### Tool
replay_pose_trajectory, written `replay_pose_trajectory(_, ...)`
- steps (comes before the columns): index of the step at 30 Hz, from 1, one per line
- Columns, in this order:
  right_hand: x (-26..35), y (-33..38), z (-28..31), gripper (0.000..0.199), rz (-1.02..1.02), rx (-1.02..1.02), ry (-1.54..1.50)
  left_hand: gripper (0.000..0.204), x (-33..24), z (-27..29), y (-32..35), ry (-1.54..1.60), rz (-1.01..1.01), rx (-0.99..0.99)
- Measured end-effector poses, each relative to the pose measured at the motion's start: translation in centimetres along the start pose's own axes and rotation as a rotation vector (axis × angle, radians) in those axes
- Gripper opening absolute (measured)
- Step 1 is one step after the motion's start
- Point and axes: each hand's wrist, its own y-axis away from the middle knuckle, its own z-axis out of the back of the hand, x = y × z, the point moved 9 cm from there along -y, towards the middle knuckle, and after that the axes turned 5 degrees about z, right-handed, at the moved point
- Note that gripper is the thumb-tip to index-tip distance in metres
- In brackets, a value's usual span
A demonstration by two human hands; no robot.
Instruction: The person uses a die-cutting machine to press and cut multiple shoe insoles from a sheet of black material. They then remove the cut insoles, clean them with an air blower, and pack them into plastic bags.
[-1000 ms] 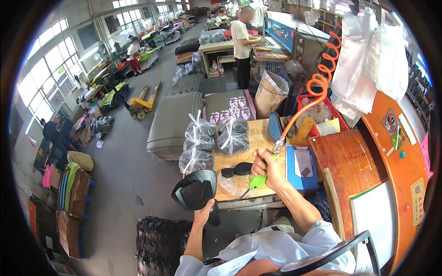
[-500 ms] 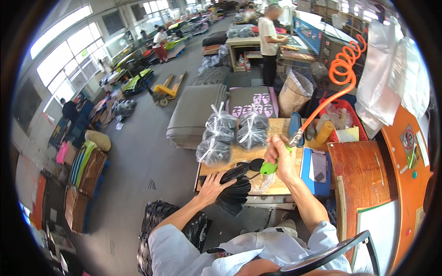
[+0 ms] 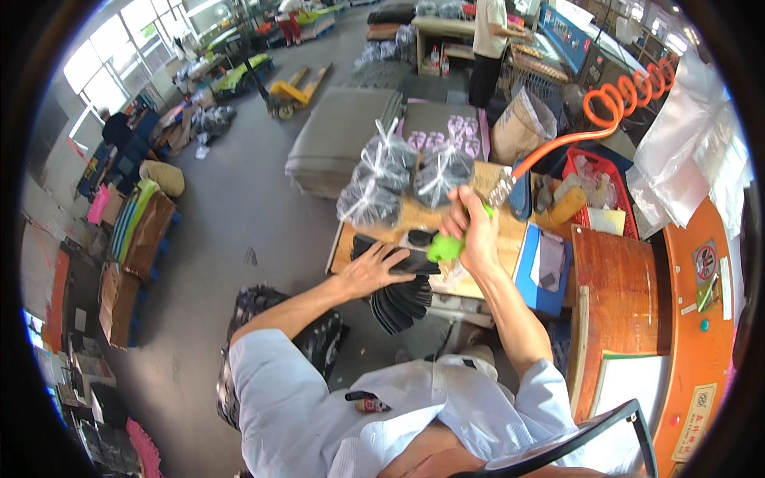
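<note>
My left hand [image 3: 373, 269] lies with spread fingers over a stack of thin black pieces [image 3: 398, 306]. The stack fans downward past the front edge of the wooden workbench [image 3: 504, 215]. In my right hand [image 3: 478, 231] is a green air blow gun [image 3: 445, 248], its nozzle end pointing left and down toward the stack. From the gun's back an orange coiled air hose [image 3: 562, 143] rises to the right. A small dark rounded piece [image 3: 417, 238] lies beside the gun's front. Part of the stack is hidden under my left hand.
Clear bags of dark items [image 3: 368, 203] stand at the bench's back left. A blue tray with papers [image 3: 546, 275] and a red basket of bottles [image 3: 598, 187] are to the right. Behind lie grey sheet piles [image 3: 343, 135]; a yellow pallet jack [image 3: 295, 94] stands beyond.
The view has tilted down and shifted. My left hand has flattened, fingers spreading over the black stack, which now lies against the bench edge. The blow gun stays in my right hand.
</note>
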Motion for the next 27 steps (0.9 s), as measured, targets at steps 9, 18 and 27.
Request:
replay_pose_trajectory(9, -1.8, -0.8, 5.1, 0.03, -0.054, -0.188, 0.161, 0.065, -1.1, -1.7, 1.9, 0.115, 0.127, 0.04)
replay_pose_trajectory(18, -3.3, 0.9, 8.6, 0.026, -0.043, -0.233, 0.2, 0.083, 3.3, -2.2, 5.7, 0.327, 0.621, 0.082)
replay_pose_trajectory(27, -0.1, 1.3, 14.2, 0.023, 0.023, -0.29, 0.254, 0.066, 3.3, -9.1, 8.5, 1.056, 1.115, -0.196)
